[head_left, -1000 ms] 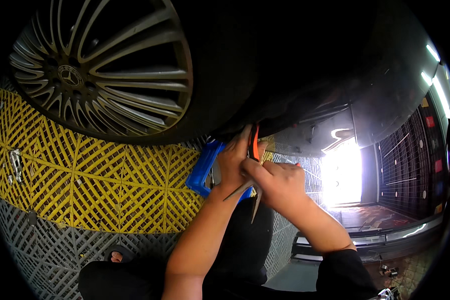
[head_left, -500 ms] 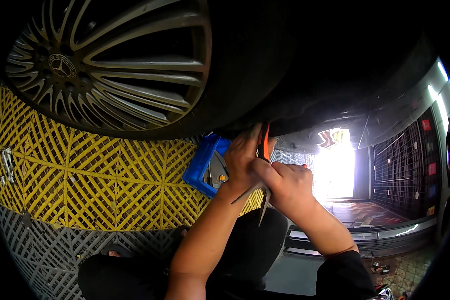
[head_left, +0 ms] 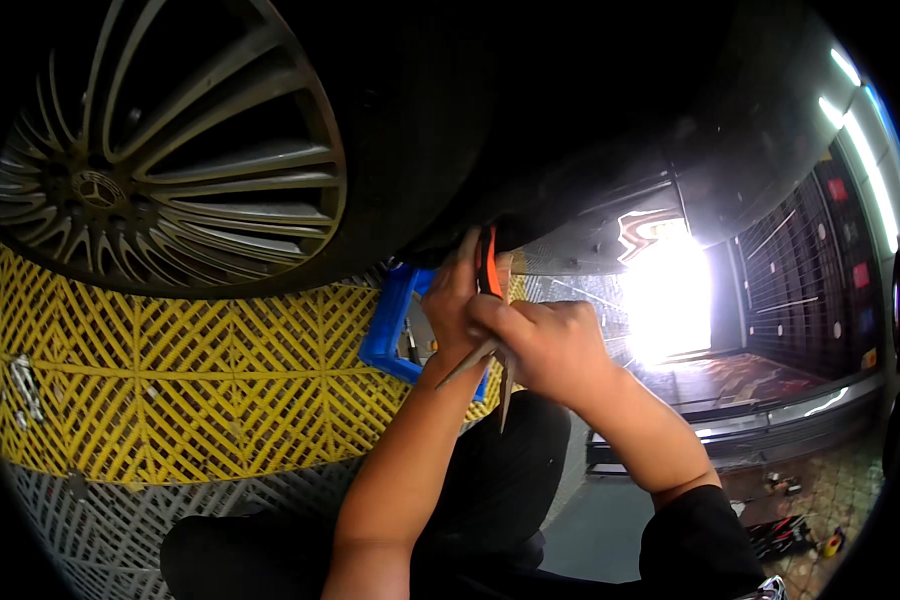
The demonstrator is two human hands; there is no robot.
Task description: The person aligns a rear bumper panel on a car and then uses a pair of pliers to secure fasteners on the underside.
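My right hand [head_left: 558, 345] is closed round a pair of long-nose pliers [head_left: 492, 275] with orange and black handles. Their long pointed jaws stand apart and aim back toward me, while the handle reaches up to the car's dark lower edge. Just left of it, my left hand [head_left: 450, 305] reaches up to the same edge behind the tyre. Its fingertips go into shadow, so I cannot tell whether they grip anything. The two hands are close together, the right wrist beside the left. What they work on under the car body [head_left: 580, 190] is too dark to make out.
A multi-spoke wheel [head_left: 240, 180] fills the upper left. Under my left hand a blue tray [head_left: 375, 345] holds small items. Yellow floor grating [head_left: 190, 380] borders grey grating [head_left: 210, 490]. Several tools [head_left: 780, 537] lie at the lower right; a bright doorway [head_left: 670, 300] glares at right.
The view has shifted, so the wheel and hands appear further left. My right hand keeps hold of the pliers, and the left hand stays at the car's lower edge.
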